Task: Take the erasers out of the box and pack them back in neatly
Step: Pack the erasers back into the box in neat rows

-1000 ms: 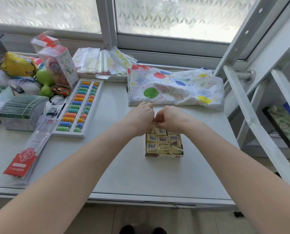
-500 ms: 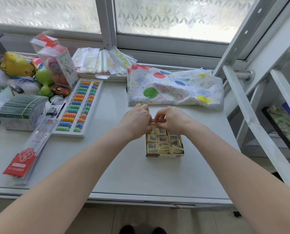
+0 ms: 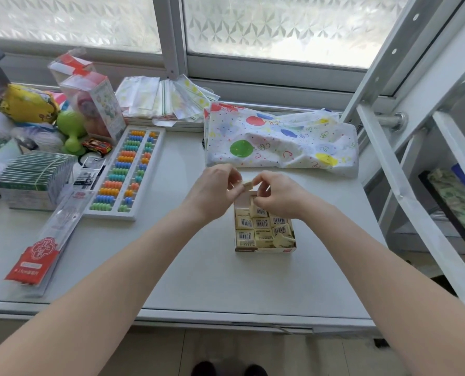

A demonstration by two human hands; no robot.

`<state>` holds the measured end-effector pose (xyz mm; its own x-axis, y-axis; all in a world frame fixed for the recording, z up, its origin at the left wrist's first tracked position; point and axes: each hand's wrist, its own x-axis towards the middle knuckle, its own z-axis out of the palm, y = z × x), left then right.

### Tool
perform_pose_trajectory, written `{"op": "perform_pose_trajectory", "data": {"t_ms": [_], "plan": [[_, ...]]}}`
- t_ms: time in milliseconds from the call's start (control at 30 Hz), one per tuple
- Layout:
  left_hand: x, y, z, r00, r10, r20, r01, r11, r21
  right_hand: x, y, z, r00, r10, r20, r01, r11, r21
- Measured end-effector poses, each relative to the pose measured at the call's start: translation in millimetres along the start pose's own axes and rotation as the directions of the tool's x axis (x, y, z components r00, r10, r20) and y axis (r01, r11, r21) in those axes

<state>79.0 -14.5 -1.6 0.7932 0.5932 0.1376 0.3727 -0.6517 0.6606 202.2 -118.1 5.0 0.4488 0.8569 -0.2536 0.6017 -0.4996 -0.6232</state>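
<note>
A small open cardboard box point(image 3: 265, 250) stands on the white table, packed with several cream erasers point(image 3: 255, 226) with barcode labels; one at the front right lies tilted. Above the box's far end my left hand point(image 3: 215, 189) and my right hand point(image 3: 277, 195) meet. Between their fingertips they pinch one cream eraser point(image 3: 247, 184), lifted clear of the box. My right hand hides the box's far right corner.
A colourful abacus point(image 3: 128, 169) lies left of the box. A balloon-print bag point(image 3: 280, 139) lies behind it. A red-labelled long packet point(image 3: 44, 240), a green card stack point(image 3: 33, 177) and toys crowd the left. A white metal ladder frame point(image 3: 405, 169) rises at the right.
Both hands have risen from the box's far end, lifting one eraser out; the gap they left shows the box's white inner wall.
</note>
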Motion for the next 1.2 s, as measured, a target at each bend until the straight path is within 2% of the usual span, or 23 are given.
{"op": "perform_pose_trajectory", "data": {"t_ms": [33,67,100,167,233,267,333,400,533,600,767,833,900,967,1033,1200], "plan": [[-2,3,-1,0.996,-0.083,-0.031,0.077,0.984,-0.159,-2,0,-1,1.0,-0.004,-0.004,0.004,0.999,0.043],[-6,7,-2,0.986,-0.165,-0.021,0.148,0.928,-0.342,-4,0,-2,0.999,-0.023,-0.025,0.025,0.995,0.097],[-10,12,-2,0.974,-0.227,0.016,0.201,0.827,-0.525,-7,-1,-3,0.996,-0.056,-0.071,0.066,0.985,0.162],[-20,22,0,0.948,-0.299,0.105,0.26,0.543,-0.799,-15,-6,-3,0.966,-0.135,-0.22,0.193,0.945,0.266],[-30,35,1,0.929,-0.319,0.187,0.276,0.262,-0.925,-26,-13,-1,0.903,-0.206,-0.378,0.313,0.917,0.248],[-35,40,1,0.924,-0.316,0.215,0.276,0.163,-0.947,-31,-17,1,0.861,-0.245,-0.445,0.36,0.913,0.193],[-40,46,1,0.919,-0.318,0.235,0.268,0.067,-0.961,-39,-21,3,0.777,-0.33,-0.536,0.434,0.898,0.077],[-41,45,-2,0.924,-0.324,0.202,0.253,0.123,-0.96,-42,-21,-1,0.744,-0.376,-0.553,0.482,0.874,0.055],[-41,31,-6,0.973,-0.209,0.096,0.173,0.391,-0.904,-40,-13,-14,0.801,-0.415,-0.433,0.497,0.863,0.091],[-41,25,-7,0.986,-0.158,0.058,0.128,0.478,-0.869,-38,-10,-17,0.814,-0.444,-0.376,0.503,0.861,0.072],[-42,18,-4,0.988,-0.153,0.028,0.101,0.494,-0.863,-38,-8,-17,0.799,-0.474,-0.37,0.517,0.856,0.022],[-40,15,-2,0.986,-0.164,-0.011,0.083,0.554,-0.828,-35,-7,-16,0.801,-0.456,-0.388,0.488,0.873,-0.019],[-36,6,2,0.985,-0.158,-0.071,0.074,0.753,-0.653,-24,-6,-12,0.858,-0.387,-0.338,0.403,0.915,-0.027],[-35,-5,9,0.992,-0.113,-0.062,0.082,0.925,-0.37,-11,-3,-6,0.924,-0.295,-0.244,0.301,0.953,-0.013],[-34,-13,13,0.997,-0.081,0.0,0.08,0.977,-0.196,0,-2,0,0.959,-0.223,-0.176,0.223,0.975,-0.018],[-26,-16,13,0.999,-0.033,0.022,0.035,0.992,-0.118,10,-1,3,0.994,-0.101,-0.043,0.099,0.994,-0.047]]}}
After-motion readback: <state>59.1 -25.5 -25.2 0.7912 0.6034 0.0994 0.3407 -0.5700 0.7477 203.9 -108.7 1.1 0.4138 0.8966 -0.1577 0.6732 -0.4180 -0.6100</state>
